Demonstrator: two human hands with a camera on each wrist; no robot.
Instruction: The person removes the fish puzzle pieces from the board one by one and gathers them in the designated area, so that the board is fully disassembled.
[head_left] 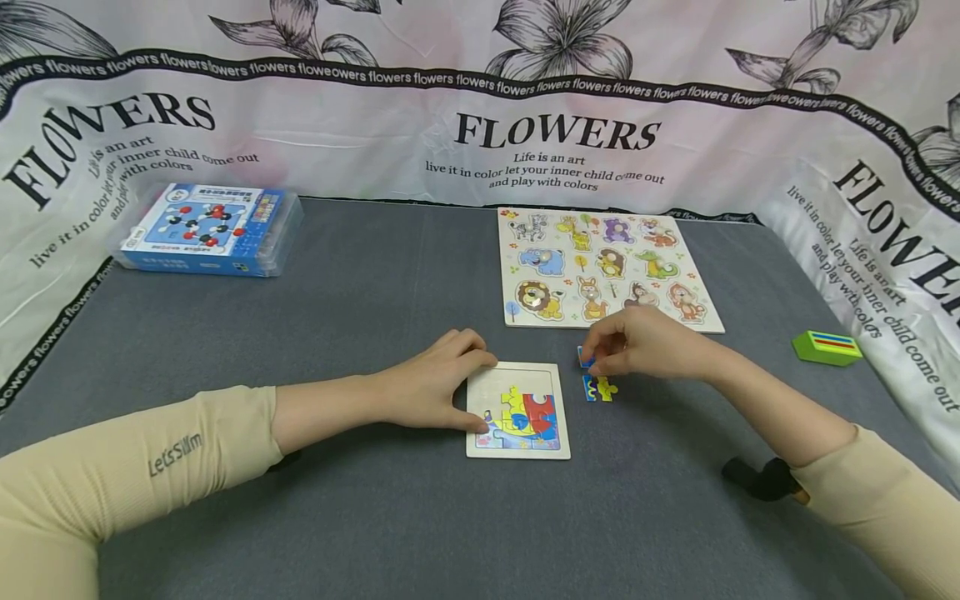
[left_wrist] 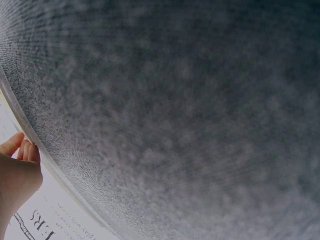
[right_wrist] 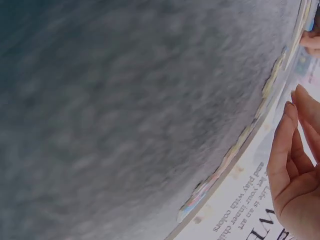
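A small square jigsaw board (head_left: 517, 376) with a pale frame lies in the middle of the table. Its lower part bears joined yellow, red and blue pieces. My left hand (head_left: 431, 385) rests at its left side, thumb by the lower left and fingertips by the upper left corner. Right of the board, my right hand (head_left: 643, 343) pinches at a blue puzzle piece (head_left: 582, 358), mostly hidden by the fingers. Just below lie another blue piece (head_left: 590, 389) and a yellow piece (head_left: 607, 388). In the right wrist view, the thumb and index fingertips (right_wrist: 290, 111) nearly meet.
Behind the right hand lies a larger animal puzzle board (head_left: 609, 265). A blue-and-clear plastic box (head_left: 206, 229) stands at the back left. A green striped block (head_left: 827, 348) sits far right. Printed cloth (head_left: 555, 175) borders the table's back and sides.
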